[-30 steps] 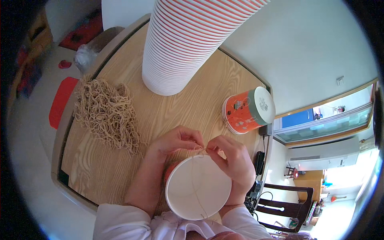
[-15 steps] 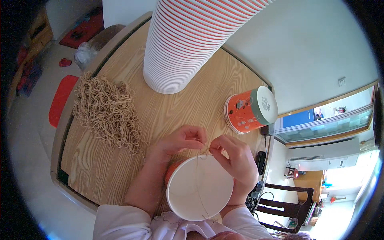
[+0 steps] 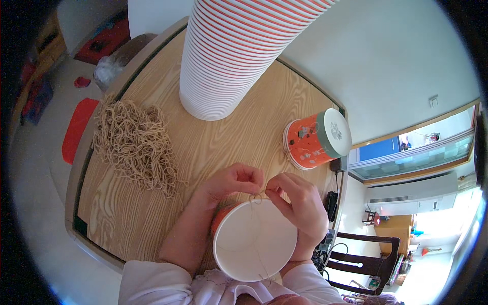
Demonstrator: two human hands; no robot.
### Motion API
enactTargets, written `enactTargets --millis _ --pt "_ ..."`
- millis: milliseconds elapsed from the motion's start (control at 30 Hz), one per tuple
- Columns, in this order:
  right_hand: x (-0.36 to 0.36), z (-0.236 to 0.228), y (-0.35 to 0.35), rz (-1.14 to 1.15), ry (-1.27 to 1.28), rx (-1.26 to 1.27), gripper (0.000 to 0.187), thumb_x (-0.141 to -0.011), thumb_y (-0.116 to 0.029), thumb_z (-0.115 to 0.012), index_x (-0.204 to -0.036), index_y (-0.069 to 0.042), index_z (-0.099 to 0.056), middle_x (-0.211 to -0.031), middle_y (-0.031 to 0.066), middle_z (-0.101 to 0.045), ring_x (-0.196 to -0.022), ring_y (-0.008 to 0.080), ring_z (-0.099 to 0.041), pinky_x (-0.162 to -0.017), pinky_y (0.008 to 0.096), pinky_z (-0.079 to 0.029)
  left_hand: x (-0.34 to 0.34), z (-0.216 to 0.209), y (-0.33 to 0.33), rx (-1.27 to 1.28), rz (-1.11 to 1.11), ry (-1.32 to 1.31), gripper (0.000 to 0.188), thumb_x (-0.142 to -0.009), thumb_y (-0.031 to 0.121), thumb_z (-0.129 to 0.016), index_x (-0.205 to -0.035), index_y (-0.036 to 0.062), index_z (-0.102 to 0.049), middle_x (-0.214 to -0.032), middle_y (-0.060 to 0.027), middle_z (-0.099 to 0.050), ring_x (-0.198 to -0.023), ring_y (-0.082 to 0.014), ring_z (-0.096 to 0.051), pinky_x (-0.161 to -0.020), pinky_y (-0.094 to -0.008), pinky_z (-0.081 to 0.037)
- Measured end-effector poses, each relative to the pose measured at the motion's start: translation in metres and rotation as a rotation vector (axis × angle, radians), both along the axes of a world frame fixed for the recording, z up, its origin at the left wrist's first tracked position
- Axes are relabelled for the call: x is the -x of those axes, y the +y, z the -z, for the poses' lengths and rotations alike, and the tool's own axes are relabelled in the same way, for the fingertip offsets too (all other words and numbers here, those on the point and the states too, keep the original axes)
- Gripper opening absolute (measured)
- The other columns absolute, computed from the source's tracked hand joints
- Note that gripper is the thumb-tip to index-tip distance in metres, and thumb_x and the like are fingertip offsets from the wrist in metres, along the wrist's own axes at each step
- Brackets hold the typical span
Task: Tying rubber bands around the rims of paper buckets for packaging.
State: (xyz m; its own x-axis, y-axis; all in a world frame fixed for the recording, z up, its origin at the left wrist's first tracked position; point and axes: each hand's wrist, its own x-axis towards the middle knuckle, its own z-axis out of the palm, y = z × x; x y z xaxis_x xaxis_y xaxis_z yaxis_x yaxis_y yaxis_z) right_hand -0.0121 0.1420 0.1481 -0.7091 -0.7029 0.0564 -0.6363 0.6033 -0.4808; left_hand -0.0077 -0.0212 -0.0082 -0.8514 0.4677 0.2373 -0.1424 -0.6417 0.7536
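A white-lined paper bucket (image 3: 249,239) with an orange outside leans toward me at the table's near edge, its mouth facing up. Thin tan string (image 3: 259,254) crosses its mouth from the near rim to the far rim. Over that far rim, my left hand (image 3: 236,180) pinches the string between thumb and forefinger. Close beside it, my right hand (image 3: 297,201) pinches the string too, with a small loop between the two. Left of my hands lies a tangled heap of tan string (image 3: 134,145).
A tall stack of white paper buckets (image 3: 229,66) rises at the back of the wooden table (image 3: 264,117). An orange and green bucket (image 3: 310,140) stands upside down at the right. Black cables and a dark chair (image 3: 363,262) are beyond the right edge.
Both hands stay at the far rim, still pinching the string. My left hand has dropped slightly and its fingers have curled more. The view has shifted a little.
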Motion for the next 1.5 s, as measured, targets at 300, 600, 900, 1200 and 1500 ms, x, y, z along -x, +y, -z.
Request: enactTargets --millis 300,600,900,1200,1500 --pt "0.0 -0.002 0.0 -0.03 0.014 0.009 0.01 -0.083 -0.013 -0.066 -0.089 -0.008 -0.06 -0.08 0.0113 -0.061 -0.075 0.0322 -0.062 -0.064 0.0424 -0.05 0.0 0.013 0.011 -0.341 0.046 -0.045 0.015 -0.084 0.012 -0.065 -0.072 0.0064 -0.057 -0.089 -0.0035 -0.054 -0.08 -0.0143 -0.05 -0.072 -0.0284 -0.041" --pt "0.001 0.003 0.003 -0.019 -0.002 -0.037 0.012 -0.085 -0.015 -0.063 -0.093 -0.007 -0.06 -0.082 0.0118 -0.062 -0.076 0.034 -0.062 -0.064 0.0433 -0.05 0.001 0.013 0.012 -0.375 0.057 -0.063 0.016 -0.083 0.018 -0.065 -0.075 0.005 -0.063 -0.101 -0.0094 -0.056 -0.09 -0.0183 -0.052 -0.083 -0.0331 -0.041" --pt "0.001 0.001 0.003 0.032 0.048 0.036 0.01 -0.08 -0.003 -0.068 -0.086 -0.002 -0.06 -0.076 0.0119 -0.061 -0.071 0.0283 -0.064 -0.061 0.0356 -0.05 -0.005 0.0 0.009 -0.531 0.034 -0.046 0.024 -0.087 0.018 -0.062 -0.099 -0.0006 -0.071 -0.121 -0.0159 -0.056 -0.106 -0.0216 -0.054 -0.092 -0.0357 -0.041" --pt "0.003 0.001 0.001 0.021 0.017 0.015 0.01 -0.081 -0.004 -0.068 -0.086 -0.002 -0.06 -0.076 0.0112 -0.062 -0.069 0.0273 -0.064 -0.06 0.0349 -0.05 0.001 -0.002 -0.006 -0.085 -0.012 -0.054 0.013 -0.082 0.002 -0.066 -0.095 -0.0018 -0.07 -0.099 -0.0094 -0.063 -0.094 -0.0177 -0.06 -0.086 -0.0307 -0.046" --pt "0.006 0.006 0.001 0.061 -0.039 -0.038 0.013 -0.086 -0.018 -0.063 -0.092 -0.008 -0.059 -0.081 0.0131 -0.06 -0.077 0.0344 -0.061 -0.064 0.0444 -0.049 0.003 0.009 0.005 0.018 -0.045 -0.038 0.009 -0.08 0.0 -0.07 -0.089 -0.0015 -0.068 -0.095 -0.0054 -0.063 -0.089 -0.0136 -0.061 -0.079 -0.0273 -0.049"
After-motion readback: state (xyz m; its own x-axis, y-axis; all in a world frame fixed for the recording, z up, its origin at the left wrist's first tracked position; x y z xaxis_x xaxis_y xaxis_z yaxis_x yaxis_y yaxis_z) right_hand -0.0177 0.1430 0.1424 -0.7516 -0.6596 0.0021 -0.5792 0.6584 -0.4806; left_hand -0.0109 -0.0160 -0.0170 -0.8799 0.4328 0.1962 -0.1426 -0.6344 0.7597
